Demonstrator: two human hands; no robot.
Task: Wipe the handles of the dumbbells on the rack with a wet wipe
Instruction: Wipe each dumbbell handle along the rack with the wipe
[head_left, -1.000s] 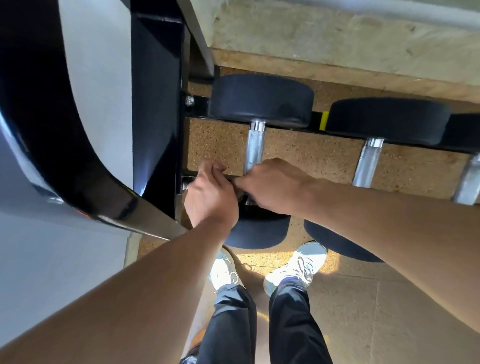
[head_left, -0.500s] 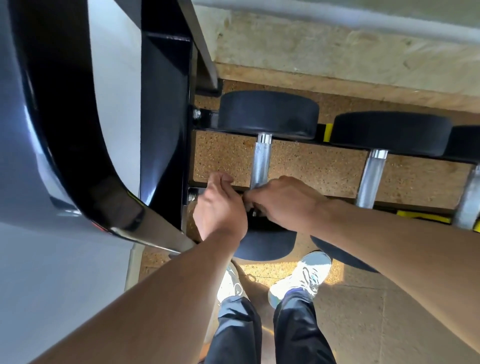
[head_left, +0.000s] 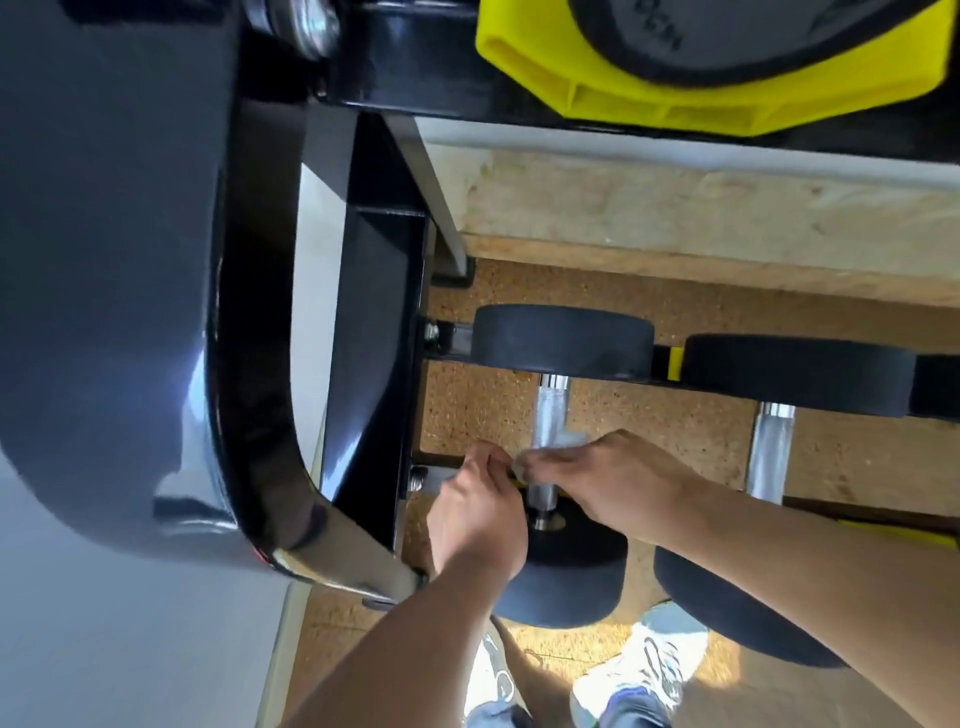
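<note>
Speckled cork-coloured floor (head_left: 467, 410) lies below the hands, sunlit near them. A pale wooden plinth (head_left: 675, 218) runs beyond, with a grey wall (head_left: 104, 649) to their left.

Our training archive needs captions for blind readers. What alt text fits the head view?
Seen from above, a person's left hand and right hand pinch a wet wipe at the chrome handle of the leftmost dumbbell on a black rack; another dumbbell handle sits to its right.
</note>
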